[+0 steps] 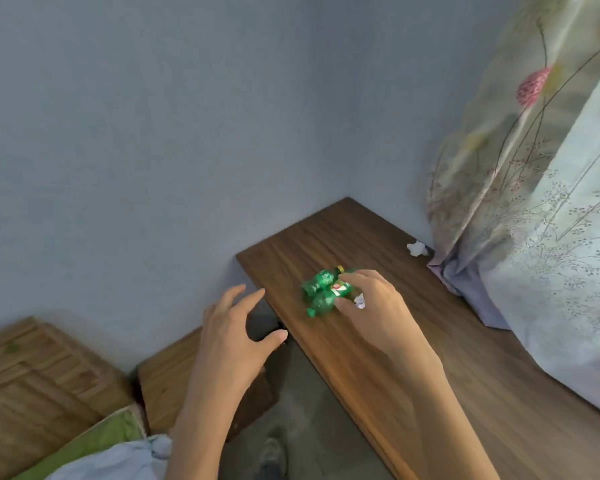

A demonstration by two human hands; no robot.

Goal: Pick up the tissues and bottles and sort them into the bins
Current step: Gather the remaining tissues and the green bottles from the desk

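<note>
1. A wooden cabinet (32,375) sits at the bottom left. It is light brown, with flat boards and lines in the wood.
2. Next to it is a crumpled white bag (118,459) with something green beside it. Both are blurry.
3. The left hand (236,337) hovers just off the table's left edge. Its fingers are spread wide and hold nothing.
4. The table (326,237) is long, flat, dark brown wood with streaky lines.
5. Two green bottles lie on their sides in the middle of the table, touching side by side. Both are slanted, running from near-left to far-right.
6. The yellow-cap bottle (321,279) is the far one. Its cap points far-right.
7. The green-cap bottle (321,303) is the near one. Its cap points near-left. It has a red and white label.
8. Both bottles are shiny, bumpy, see-through green plastic.
9. The right hand (371,299) curls over the bottles. Its thumb and fingers pinch the green-cap bottle at the label end.
10. A small white tissue bit (360,301) peeks out by that thumb. I cannot tell if the hand holds it.
11. A crumpled tissue (417,248), white and lumpy, lies at the table's far edge, just beside the curtain.
12. The curtain (534,202) is soft, folded, pale cloth with pink flowers and thin stems.
</note>
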